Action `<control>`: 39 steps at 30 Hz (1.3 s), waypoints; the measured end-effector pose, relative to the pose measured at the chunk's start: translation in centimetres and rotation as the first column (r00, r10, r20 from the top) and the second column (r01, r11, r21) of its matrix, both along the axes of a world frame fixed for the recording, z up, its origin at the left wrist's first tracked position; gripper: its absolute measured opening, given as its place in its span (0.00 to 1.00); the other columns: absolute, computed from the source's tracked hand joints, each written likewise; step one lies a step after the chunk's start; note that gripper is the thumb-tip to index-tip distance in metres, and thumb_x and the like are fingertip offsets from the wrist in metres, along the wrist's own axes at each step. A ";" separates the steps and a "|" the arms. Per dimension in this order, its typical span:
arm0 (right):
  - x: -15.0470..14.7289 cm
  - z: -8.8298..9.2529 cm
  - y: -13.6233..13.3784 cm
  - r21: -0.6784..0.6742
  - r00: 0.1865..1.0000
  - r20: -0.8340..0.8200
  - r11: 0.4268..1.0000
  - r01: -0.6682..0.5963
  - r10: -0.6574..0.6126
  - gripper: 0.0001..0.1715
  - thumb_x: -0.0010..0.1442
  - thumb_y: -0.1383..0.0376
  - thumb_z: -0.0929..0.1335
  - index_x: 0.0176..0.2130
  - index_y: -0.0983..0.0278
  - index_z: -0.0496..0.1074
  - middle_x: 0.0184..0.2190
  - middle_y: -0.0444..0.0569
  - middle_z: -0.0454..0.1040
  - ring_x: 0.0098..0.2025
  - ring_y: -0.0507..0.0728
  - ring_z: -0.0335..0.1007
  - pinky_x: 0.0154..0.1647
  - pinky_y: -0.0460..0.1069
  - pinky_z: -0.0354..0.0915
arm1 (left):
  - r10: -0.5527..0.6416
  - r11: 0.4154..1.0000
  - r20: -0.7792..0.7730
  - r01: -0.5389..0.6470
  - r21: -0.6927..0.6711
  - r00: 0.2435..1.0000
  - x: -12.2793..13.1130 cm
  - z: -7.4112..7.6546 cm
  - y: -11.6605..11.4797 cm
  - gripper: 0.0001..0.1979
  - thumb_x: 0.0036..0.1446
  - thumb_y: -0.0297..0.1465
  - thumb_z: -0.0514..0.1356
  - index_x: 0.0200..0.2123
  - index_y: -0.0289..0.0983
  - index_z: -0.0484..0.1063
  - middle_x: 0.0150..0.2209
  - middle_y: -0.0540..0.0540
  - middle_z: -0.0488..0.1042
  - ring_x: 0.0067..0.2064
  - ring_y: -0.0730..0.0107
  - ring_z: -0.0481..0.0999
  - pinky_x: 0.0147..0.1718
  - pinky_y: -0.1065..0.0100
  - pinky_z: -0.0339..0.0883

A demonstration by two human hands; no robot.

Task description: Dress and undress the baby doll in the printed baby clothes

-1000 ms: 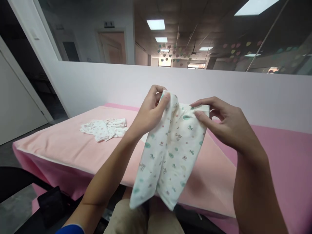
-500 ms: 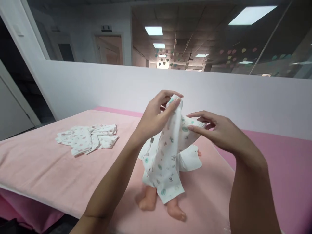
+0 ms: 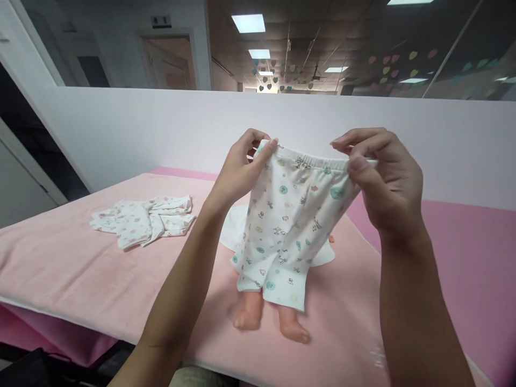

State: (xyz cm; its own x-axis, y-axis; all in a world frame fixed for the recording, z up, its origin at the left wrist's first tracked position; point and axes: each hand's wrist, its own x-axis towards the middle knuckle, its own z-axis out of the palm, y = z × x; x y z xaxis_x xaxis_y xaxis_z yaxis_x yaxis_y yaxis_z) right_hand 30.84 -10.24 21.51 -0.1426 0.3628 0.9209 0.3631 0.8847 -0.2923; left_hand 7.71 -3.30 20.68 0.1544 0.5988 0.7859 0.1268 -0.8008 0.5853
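Stretched out between my hands is a pair of white baby pants (image 3: 286, 215) printed with green dots and small animals. My left hand (image 3: 245, 166) pinches one end of the elastic waistband; my right hand (image 3: 387, 177) grips the other end. The pants hang upright with both legs downward, in front of a baby doll (image 3: 249, 312) lying on the pink-covered table. Only the doll's feet and a bit beyond the cloth show; its body is hidden. White cloth (image 3: 231, 228) around the doll peeks out on both sides of the pants.
On the left of the pink blanket (image 3: 72, 269) lies a folded white printed baby garment (image 3: 139, 220). A low white wall (image 3: 161, 129) with a window above it stands behind the table. The table's front edge drops off at the lower left.
My right hand has risen and moved right, and my left hand has gone slightly up and left. The pants, bunched before, are now spread wide at the waistband.
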 end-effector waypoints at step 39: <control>-1.1 -1.8 -1.1 -0.683 0.898 0.062 0.675 -0.280 0.435 0.23 0.59 0.51 0.79 0.51 0.57 0.81 0.44 0.48 0.83 0.48 0.64 0.82 0.46 0.55 0.78 | -0.386 0.922 0.021 0.387 -0.035 0.922 1.5 0.0 -3.3 0.21 0.75 0.49 0.53 0.35 0.39 0.66 0.30 0.51 0.61 0.31 0.73 0.72 0.28 0.70 0.66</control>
State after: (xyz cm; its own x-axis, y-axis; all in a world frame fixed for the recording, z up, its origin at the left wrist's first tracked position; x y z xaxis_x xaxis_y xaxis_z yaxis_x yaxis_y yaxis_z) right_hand 29.75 -11.35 19.71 -0.5419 0.7318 0.4132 0.1780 0.5804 -0.7946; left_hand 9.18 -6.61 20.68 0.3694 0.5240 0.7674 -0.1962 -0.7632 0.6156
